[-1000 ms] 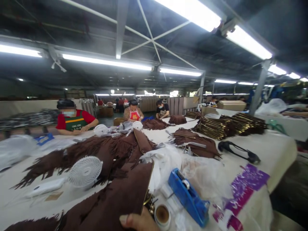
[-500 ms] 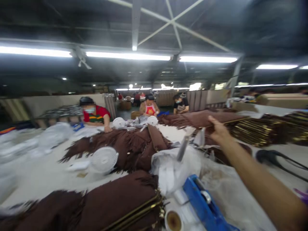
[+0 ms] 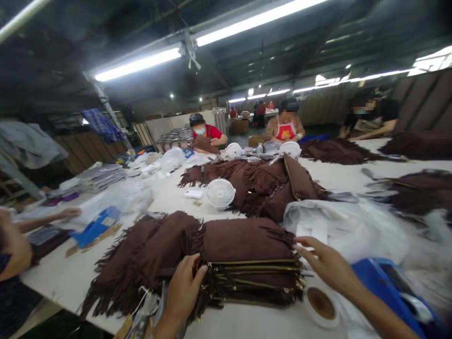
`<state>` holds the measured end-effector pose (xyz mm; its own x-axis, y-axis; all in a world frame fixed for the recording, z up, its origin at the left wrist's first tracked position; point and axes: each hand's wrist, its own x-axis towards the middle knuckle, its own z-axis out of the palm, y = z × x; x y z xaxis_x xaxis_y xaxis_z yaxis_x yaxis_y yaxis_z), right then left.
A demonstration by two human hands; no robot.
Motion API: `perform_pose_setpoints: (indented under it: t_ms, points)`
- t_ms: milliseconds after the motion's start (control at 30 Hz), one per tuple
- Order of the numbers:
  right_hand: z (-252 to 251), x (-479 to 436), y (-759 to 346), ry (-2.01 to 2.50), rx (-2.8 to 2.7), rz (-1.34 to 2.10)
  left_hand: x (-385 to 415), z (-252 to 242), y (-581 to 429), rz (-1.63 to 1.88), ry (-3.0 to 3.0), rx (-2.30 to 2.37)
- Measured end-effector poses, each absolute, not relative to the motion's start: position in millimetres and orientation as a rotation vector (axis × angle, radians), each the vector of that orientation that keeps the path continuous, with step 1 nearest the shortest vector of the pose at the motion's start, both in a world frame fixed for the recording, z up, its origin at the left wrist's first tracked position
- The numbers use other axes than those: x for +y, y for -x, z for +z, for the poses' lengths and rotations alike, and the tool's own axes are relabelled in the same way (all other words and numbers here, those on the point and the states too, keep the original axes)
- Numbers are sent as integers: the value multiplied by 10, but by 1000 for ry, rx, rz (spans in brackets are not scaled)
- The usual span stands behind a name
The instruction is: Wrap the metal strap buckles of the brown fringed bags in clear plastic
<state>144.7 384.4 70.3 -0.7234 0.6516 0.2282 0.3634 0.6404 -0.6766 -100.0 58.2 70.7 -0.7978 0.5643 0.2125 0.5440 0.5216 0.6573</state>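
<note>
A stack of dark brown fringed pouches (image 3: 243,240) with gold zippers lies in front of me. At its left end is my left hand (image 3: 183,287), thumb and fingers apart, fingertips partly hidden by the fringe. My right hand (image 3: 325,261) reaches to the right edge of the top pouch, index finger stretched out at its corner and the fingers apart. More brown fringed pieces (image 3: 151,249) lie left of the stack. Beside my left wrist are tags and strings (image 3: 144,306). Close to my right hand is a tape roll (image 3: 321,303).
Blue tape dispensers stand at right (image 3: 391,292) and left (image 3: 95,228). Clear plastic bags (image 3: 346,226) lie beyond my right hand. A small white fan (image 3: 220,193) stands before a brown fringed heap (image 3: 261,181). A co-worker's hand (image 3: 70,213) is at left; other people work across the table.
My view has turned left and down. My right hand has left the brown pile at the far right and come back to the near stack. My left hand has come into view.
</note>
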Motion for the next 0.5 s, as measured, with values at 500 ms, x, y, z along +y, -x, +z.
perform_pose_setpoints:
  t_ms: [500]
  points:
    - [714,3322,-852,806,-2407,585,268,1107,1133,1251,-903,2206]
